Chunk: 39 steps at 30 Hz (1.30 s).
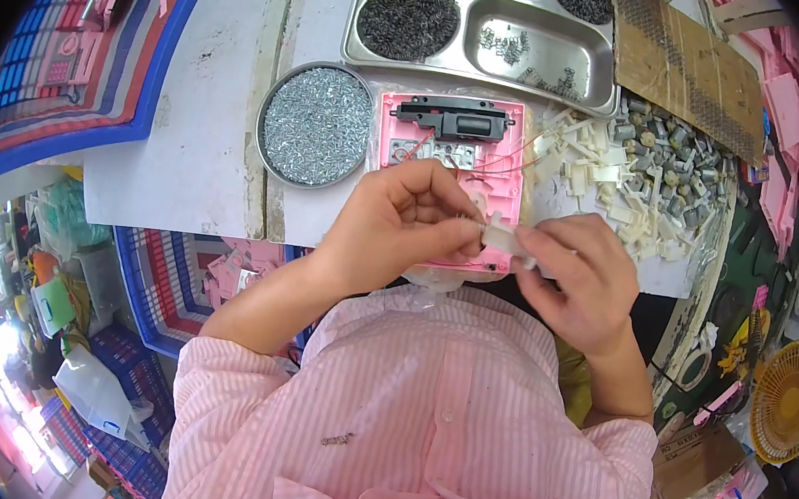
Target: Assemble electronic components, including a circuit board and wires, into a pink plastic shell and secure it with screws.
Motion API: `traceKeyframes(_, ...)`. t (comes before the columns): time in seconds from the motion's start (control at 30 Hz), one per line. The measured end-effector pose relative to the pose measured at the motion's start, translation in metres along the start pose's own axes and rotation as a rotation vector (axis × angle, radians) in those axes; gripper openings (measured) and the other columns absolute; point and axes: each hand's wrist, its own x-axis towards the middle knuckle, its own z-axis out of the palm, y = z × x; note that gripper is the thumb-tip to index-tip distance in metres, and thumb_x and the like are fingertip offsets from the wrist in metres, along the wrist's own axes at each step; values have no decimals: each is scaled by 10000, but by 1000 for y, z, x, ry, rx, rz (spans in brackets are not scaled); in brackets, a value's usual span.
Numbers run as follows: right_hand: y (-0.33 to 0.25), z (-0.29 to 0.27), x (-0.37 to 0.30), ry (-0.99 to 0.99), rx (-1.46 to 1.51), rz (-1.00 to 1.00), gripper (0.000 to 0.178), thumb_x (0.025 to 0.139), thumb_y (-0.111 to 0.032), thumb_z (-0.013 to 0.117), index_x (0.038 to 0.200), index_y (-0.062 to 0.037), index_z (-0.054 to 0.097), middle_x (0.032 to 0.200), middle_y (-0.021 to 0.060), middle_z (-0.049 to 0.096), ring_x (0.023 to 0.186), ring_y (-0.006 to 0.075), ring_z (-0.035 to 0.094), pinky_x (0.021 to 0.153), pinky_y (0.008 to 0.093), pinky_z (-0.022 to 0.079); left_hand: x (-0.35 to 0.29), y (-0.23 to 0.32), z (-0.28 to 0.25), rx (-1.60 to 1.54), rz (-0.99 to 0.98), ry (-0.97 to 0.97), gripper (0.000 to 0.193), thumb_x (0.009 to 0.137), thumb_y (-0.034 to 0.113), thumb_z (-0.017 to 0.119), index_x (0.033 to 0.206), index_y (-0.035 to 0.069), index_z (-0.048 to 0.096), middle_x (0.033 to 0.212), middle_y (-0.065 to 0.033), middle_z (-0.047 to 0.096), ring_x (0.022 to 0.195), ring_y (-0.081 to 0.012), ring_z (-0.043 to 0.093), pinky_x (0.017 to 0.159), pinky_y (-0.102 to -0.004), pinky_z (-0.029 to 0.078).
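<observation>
A small white plastic part [499,238] is held up over the near end of a pink plastic housing [514,186]. My right hand [583,281] grips this part between thumb and fingers. Against its left end, the thumb and fingertips of my left hand [410,220] are pinched together. Whatever lies between those left fingertips is too small and too covered to name. In the housing, a black plastic unit [453,117] sits across the far end, with thin red wires and a metal plate below it. My hands hide part of the housing's near end.
A round tin of small metal screws or pins [318,125] stands left of the housing. Beyond it lies a metal compartment tray [581,47] with dark springs. White plastic parts [610,174] and small motors [677,152] are heaped at right, below a cardboard sheet [687,61]. Blue-rimmed baskets [161,59] flank the left.
</observation>
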Motion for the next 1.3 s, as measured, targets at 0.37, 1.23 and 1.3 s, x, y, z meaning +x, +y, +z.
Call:
traceKeyframes(0.37,24,-1,-2,-115,-81,150,330,688,-15,782,1005,-46,696,988,72,645,870,278,587,735,356,506,-11,-23,-7,1355,608,-24,391,738,185,805,1099,76,700,1003,-91,607,908,-284,586,787,-410,479)
traceKeyframes(1.23,33,-10,-14,-85,-74,224,318,727,-78,755,1042,-51,722,1030,92,646,967,285,607,851,381,501,-7,-19,-8,1518,597,-177,695,731,256,793,1340,41,534,1358,-101,606,954,-259,594,860,-398,415)
traceKeyframes(1.3,55,-46,-40,130,-250,435,218,797,-41,711,1013,-19,728,1023,128,685,925,256,652,833,355,511,-8,-19,-6,1527,608,-150,676,725,248,791,1324,37,559,1329,-104,626,945,-267,598,852,-393,421)
